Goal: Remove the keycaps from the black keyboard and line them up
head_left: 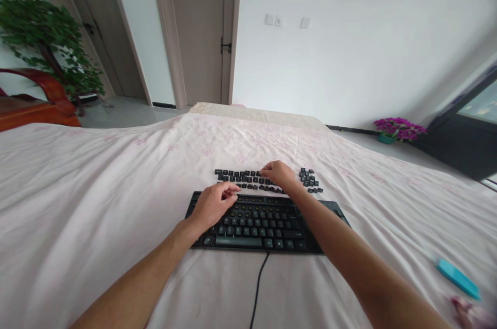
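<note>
A black keyboard lies on the pale pink sheet in front of me, with many key sockets bare and its cable running toward me. Several loose black keycaps are laid in rows just beyond it, and a smaller cluster of keycaps sits to the right. My left hand rests over the keyboard's upper left edge with its fingers curled together; what they hold, if anything, is hidden. My right hand reaches past the keyboard onto the keycap rows, fingertips pinched on something small that I cannot make out.
The pink floral sheet covers a wide bed. A teal flat object lies at the right near me. A wooden chair and a leafy plant stand at the far left, purple flowers at the far right, doors behind.
</note>
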